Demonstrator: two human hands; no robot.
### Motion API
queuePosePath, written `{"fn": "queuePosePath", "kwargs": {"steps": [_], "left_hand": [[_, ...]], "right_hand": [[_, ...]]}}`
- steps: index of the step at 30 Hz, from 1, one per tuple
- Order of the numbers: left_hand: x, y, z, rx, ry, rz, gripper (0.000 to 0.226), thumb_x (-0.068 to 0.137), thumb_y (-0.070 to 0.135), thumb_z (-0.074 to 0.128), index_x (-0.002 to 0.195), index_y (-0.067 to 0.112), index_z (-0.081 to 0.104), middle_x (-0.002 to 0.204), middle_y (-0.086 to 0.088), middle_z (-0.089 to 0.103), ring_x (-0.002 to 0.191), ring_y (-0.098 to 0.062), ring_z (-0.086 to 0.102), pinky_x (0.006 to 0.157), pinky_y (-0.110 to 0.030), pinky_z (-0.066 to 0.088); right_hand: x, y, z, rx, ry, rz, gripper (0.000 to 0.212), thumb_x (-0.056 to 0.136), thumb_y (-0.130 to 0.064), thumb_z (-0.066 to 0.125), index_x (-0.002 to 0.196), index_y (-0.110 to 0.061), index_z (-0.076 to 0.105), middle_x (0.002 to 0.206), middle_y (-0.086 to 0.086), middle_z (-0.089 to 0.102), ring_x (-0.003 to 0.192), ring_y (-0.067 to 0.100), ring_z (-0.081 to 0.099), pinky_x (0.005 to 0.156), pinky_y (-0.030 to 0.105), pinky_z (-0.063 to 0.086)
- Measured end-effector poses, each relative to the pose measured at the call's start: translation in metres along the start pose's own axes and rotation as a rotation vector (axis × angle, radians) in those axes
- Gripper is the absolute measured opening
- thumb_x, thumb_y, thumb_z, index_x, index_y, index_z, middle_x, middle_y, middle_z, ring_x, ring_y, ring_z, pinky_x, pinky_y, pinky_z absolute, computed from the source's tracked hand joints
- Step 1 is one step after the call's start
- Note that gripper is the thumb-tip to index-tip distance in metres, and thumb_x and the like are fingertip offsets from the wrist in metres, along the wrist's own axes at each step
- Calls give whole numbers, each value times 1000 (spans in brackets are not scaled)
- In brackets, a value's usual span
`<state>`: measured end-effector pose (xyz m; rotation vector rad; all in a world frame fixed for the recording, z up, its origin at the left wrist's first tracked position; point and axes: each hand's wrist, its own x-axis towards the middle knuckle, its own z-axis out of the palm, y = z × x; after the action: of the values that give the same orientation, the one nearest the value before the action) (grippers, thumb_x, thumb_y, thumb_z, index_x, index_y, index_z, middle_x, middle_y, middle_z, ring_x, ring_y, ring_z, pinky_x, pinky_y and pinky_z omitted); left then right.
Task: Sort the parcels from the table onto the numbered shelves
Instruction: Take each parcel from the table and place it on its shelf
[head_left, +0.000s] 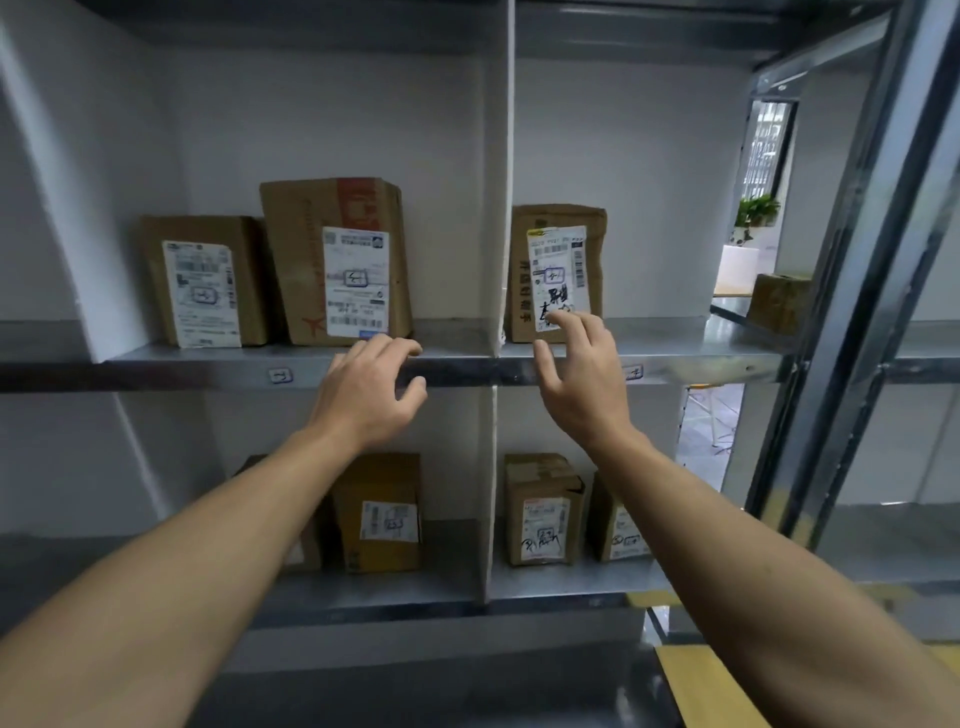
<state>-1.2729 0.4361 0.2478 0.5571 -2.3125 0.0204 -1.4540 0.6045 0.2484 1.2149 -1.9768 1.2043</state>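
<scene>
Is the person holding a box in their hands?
No, the left hand and the right hand are both empty, fingers loose, in front of the shelf.

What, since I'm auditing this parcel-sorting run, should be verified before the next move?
1. Left hand empty: ok, loosely curled, holding nothing.
2. Right hand empty: ok, fingers spread, holding nothing.
3. Right hand clear of the right parcel: cannot tell whether the fingertips touch its label.
4. That parcel upright on the upper shelf: ok, it stands beside the divider.
5. Tall parcel and short parcel in the left compartment upright, labels outward: ok.
6. Parcel number matches the shelf tag: cannot tell, writing too blurred.
</scene>
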Motion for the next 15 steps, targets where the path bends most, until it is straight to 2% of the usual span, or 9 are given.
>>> {"fn": "queuePosePath", "kwargs": {"steps": [5,10,15], "left_hand": [[-56,-48,-35,86,-52,-50,39,89,39,56,125,21,55,118,-1,58,111,-23,52,92,-42,38],[-129,-117,-88,224,-168,-184,40,90,39,53,127,23,54,123,-3,57,113,-26,50,91,-41,37],[-230,-186,-152,375,-281,-350,43,92,40,51,132,24,50,130,-3,54,119,-28,48,96,-40,37]], "right_hand": [[-40,-60,33,3,-79,-100,38,97,-33,56,130,-15,55,125,6,56,111,21,52,93,41,49],[-88,-140,91,-58,-361,-174,42,99,-39,51,136,-18,51,132,7,55,117,26,52,96,44,47],[-148,-235,161,-94,-567,-293,39,98,-42,48,128,-17,52,126,9,56,111,34,54,83,43,46]]}}
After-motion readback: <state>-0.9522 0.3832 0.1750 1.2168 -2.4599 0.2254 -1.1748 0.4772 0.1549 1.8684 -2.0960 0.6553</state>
